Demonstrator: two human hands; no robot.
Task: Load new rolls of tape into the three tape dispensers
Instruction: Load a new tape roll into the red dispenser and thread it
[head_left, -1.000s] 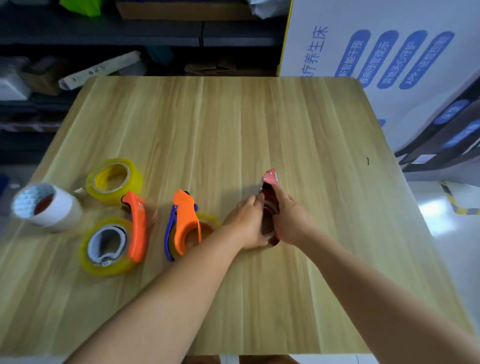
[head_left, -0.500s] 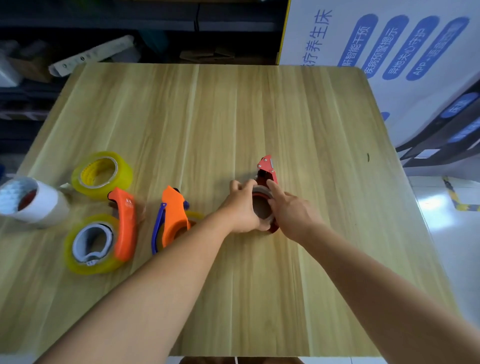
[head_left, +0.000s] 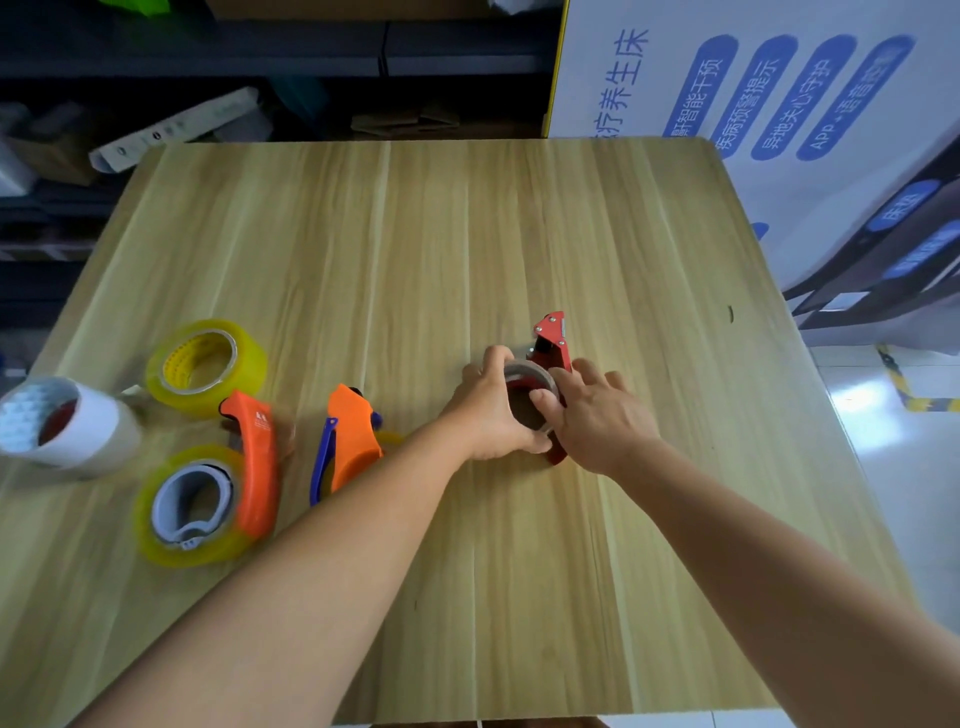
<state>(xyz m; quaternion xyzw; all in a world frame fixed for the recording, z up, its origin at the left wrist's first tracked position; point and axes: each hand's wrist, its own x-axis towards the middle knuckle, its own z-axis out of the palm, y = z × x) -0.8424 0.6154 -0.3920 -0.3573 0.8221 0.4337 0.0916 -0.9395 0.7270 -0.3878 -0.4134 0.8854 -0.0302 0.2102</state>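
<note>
A red tape dispenser (head_left: 551, 339) stands on the wooden table (head_left: 467, 234) at its middle. My left hand (head_left: 485, 410) grips a brown cardboard tape core (head_left: 527, 400) beside the dispenser. My right hand (head_left: 597, 415) holds the dispenser's body, thumb on the core's rim. Left of them lies an orange dispenser with a blue lever (head_left: 349, 441). Farther left, a second orange dispenser (head_left: 254, 457) sits in a yellow tape roll (head_left: 187, 506). A loose yellow roll (head_left: 205, 366) and a white roll (head_left: 62, 421) lie near the left edge.
A white printed board (head_left: 753, 104) leans at the table's right rear. Dark shelves with boxes and papers (head_left: 171, 127) stand behind the table. A shiny floor (head_left: 893, 415) shows on the right.
The brown core has come up out of the red dispenser toward the left, with my left hand round it. My right hand stays on the dispenser.
</note>
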